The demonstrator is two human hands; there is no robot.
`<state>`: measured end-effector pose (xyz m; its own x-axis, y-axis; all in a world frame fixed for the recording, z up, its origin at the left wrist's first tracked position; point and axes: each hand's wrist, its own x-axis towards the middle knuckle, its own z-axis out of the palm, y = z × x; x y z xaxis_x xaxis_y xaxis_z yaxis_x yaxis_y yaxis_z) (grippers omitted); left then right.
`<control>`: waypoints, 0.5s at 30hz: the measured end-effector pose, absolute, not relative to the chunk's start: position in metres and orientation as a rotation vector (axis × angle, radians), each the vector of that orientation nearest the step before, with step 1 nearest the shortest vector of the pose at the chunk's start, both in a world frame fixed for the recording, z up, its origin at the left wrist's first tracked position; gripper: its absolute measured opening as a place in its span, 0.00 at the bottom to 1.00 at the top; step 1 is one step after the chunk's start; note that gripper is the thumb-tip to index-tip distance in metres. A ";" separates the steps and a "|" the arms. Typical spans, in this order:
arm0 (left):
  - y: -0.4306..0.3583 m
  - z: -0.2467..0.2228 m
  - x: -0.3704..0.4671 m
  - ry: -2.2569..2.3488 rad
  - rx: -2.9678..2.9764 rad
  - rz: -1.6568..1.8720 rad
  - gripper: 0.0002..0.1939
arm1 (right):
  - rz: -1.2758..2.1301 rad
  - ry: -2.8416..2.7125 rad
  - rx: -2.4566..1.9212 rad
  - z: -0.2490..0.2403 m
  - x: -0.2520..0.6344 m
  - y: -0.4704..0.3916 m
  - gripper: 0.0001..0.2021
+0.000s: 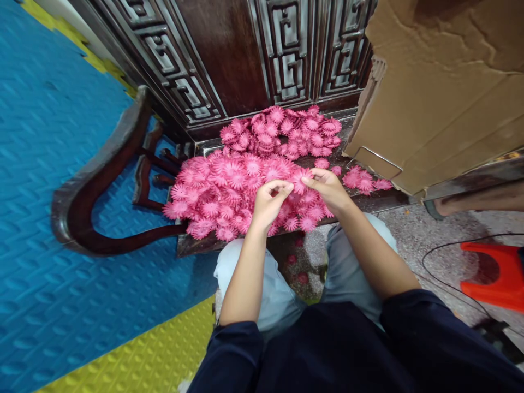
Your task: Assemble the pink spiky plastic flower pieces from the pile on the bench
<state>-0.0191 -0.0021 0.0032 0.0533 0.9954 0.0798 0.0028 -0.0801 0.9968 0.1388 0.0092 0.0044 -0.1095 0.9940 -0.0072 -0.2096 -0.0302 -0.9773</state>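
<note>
A pink artificial flower (302,182) with many narrow petals is held up in front of me between my two hands. My right hand (328,189) pinches it with thumb and index finger at its right side. On the opposite side, my left hand (271,203) has thumb and index finger pressed together at the petal edge. Beneath both hands spreads a big loose heap of the same pink flowers (221,185) on a dark wooden bench (368,203). Farther back, more flowers (282,131) lie piled and stacked against the bench's carved backrest (229,49).
A large cardboard box (446,93) stands at the right, with several flowers beside it. The curved wooden armrest (67,218) is at left, over blue floor matting (33,164). A red plastic stool (497,295), a black cable and another person's leg (483,203) are at right.
</note>
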 end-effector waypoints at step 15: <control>-0.004 0.005 -0.014 1.171 1.278 1.331 0.10 | 0.873 -1.533 -0.994 0.006 0.137 0.002 0.11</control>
